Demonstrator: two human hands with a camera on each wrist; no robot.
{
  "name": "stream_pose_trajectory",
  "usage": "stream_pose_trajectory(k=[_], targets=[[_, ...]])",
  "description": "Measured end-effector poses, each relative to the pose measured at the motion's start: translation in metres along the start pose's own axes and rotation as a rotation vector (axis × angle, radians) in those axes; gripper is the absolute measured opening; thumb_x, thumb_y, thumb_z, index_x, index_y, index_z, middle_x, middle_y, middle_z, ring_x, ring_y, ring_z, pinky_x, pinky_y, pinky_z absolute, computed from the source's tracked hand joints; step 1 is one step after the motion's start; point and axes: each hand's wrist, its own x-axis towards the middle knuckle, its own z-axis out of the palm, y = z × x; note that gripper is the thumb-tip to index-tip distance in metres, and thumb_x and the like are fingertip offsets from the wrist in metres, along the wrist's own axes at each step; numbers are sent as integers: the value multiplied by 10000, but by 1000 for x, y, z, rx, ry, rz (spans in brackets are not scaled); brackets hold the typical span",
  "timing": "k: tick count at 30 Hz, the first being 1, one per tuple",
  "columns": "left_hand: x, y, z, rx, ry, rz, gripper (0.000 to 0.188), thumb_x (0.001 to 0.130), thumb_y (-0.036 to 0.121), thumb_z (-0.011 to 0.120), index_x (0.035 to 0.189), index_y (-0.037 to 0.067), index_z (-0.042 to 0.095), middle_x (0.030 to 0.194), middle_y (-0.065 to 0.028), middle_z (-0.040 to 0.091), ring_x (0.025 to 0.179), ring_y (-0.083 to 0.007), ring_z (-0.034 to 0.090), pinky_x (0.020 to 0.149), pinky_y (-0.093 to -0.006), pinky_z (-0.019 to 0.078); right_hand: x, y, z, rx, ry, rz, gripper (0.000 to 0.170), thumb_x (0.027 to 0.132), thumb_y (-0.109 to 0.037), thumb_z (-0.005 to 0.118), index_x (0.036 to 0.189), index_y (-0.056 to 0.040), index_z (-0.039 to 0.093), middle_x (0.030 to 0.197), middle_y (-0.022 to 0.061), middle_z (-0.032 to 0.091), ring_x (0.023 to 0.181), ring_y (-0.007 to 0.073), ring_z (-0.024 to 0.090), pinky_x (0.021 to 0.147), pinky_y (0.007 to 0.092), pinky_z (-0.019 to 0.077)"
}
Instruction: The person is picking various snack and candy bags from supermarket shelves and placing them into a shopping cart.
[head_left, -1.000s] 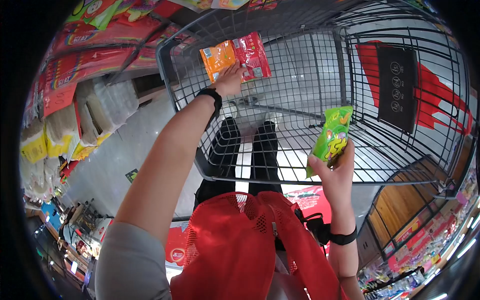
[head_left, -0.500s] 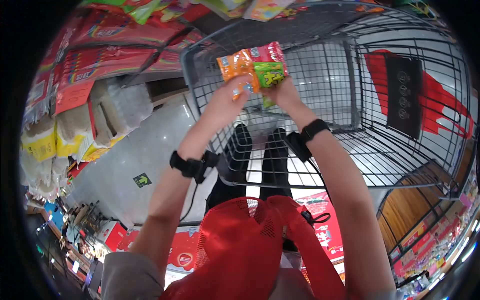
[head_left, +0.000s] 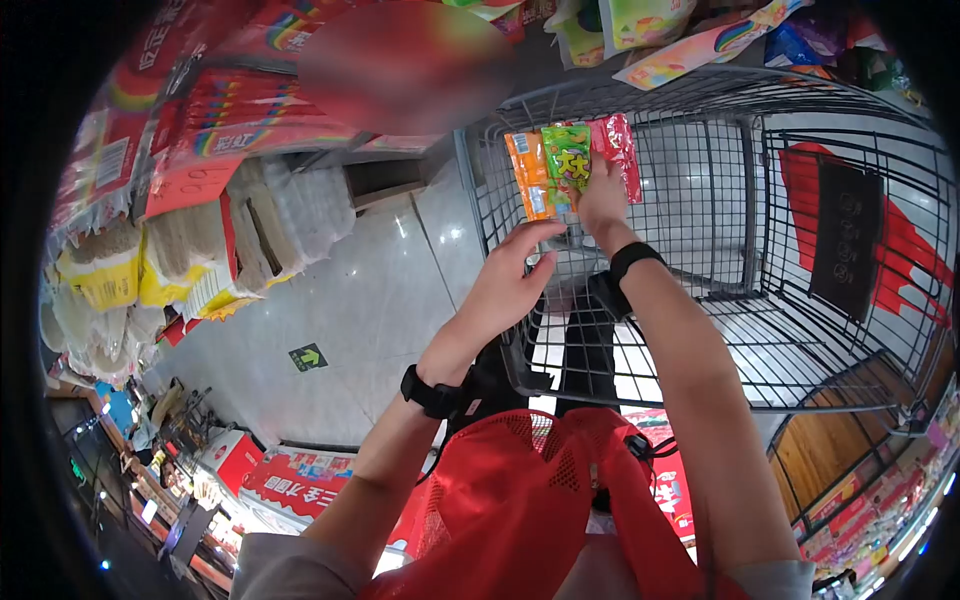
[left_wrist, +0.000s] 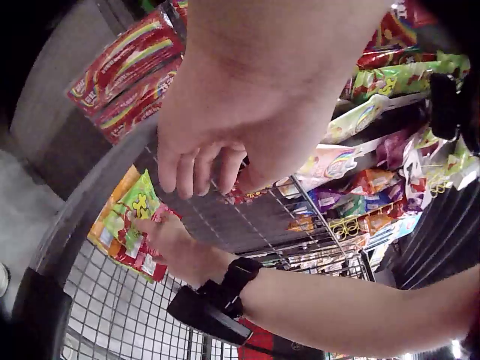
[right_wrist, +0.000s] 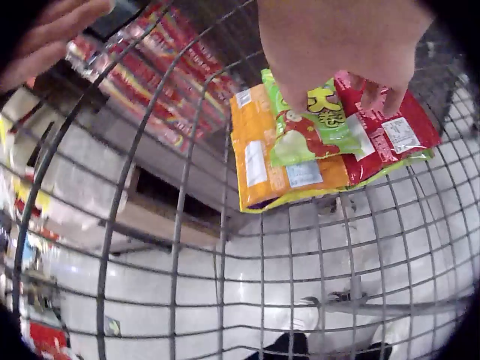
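A small green bag (head_left: 566, 160) (right_wrist: 311, 124) lies over an orange pack (head_left: 525, 165) (right_wrist: 259, 150) and a red pack (head_left: 628, 160) (right_wrist: 401, 135), side by side inside the cart's left end. My right hand (head_left: 604, 200) (right_wrist: 341, 49) reaches over them, its thumb on the green bag and its other fingers spread over the red pack. Near the cart's left rim hovers my left hand (head_left: 505, 285) (left_wrist: 247, 112), fingers loosely bent, holding nothing and apart from the packs.
The wire cart (head_left: 690, 230) has a dark panel (head_left: 847, 240) on its right side. Shelves of red packs (head_left: 235, 120) and bundles with yellow labels (head_left: 110, 270) stand at left. More bags (head_left: 650, 25) hang beyond the cart's far edge.
My right hand has carried the green bag from the cart's near right onto the other packs. My left hand has drawn back from them toward me. The cart appears farther right in view.
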Motion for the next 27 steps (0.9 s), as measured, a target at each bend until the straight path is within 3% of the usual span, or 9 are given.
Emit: stream_pose_trajectory(k=[3,10,12,14,15,21,24,26,27], targets=[[1,-1,0,-24,-37,-38,304,843,48,455,1146,42,479,1121,-89,521,1037,-175,500,891,-290,379,-11,-15,17,-556,-5,-322,467,793,-216,478,1248,-203,376,1263,91,340,1090,296,401,863,425,381],[7,4,-2,-80,-103,-69,285,856,47,441,1138,22,474,1118,-89,524,1060,-166,490,901,-288,376,-3,-12,2,-438,-80,-297,444,810,-225,464,1246,-196,387,1293,88,321,1088,294,410,875,427,373],[8,12,-4,-79,-108,-50,282,860,48,440,1139,19,470,1116,-88,526,1063,-164,488,902,-287,375,-12,-5,-19,-293,-135,-270,530,750,-243,572,1244,-205,382,1298,102,293,1119,351,380,867,470,392],[1,13,-4,-145,-100,-87,280,868,48,428,1144,16,457,1111,-85,528,1058,-165,489,900,-290,375,-22,-1,-42,-219,-48,-293,517,738,-227,604,1220,-186,422,1252,149,364,1075,359,442,856,421,418],[-2,29,-7,-188,0,59,262,842,50,457,1101,21,486,1045,-109,560,967,-197,552,815,-292,424,-44,10,-66,-168,11,-296,503,726,-198,617,1197,-163,447,1221,162,401,1068,361,449,852,407,421],[-6,128,-32,-170,304,372,263,822,-11,441,1080,20,481,1037,-88,538,967,-171,530,799,-276,417,-130,54,-152,124,134,-291,356,709,-146,622,1042,-56,534,1095,209,477,1017,358,473,801,413,433],[-10,183,-49,-161,379,501,335,781,-40,464,1109,25,443,1118,-100,456,1038,-190,474,838,-296,406,-183,68,-186,220,195,-249,309,746,-145,615,1035,-55,551,1019,159,515,747,267,576,665,320,470],[-22,250,-65,-69,820,763,415,753,-47,477,1154,23,393,1178,-121,381,1090,-212,426,881,-306,386,-221,70,-215,186,202,-157,256,750,-138,606,987,-44,580,976,162,536,752,264,574,661,315,467],[-26,249,-67,-91,765,782,475,737,-42,491,1186,18,348,1206,-132,321,1124,-226,379,918,-321,359,-236,71,-214,195,214,-142,241,753,-134,599,973,-37,587,950,162,548,746,260,574,659,312,466]])
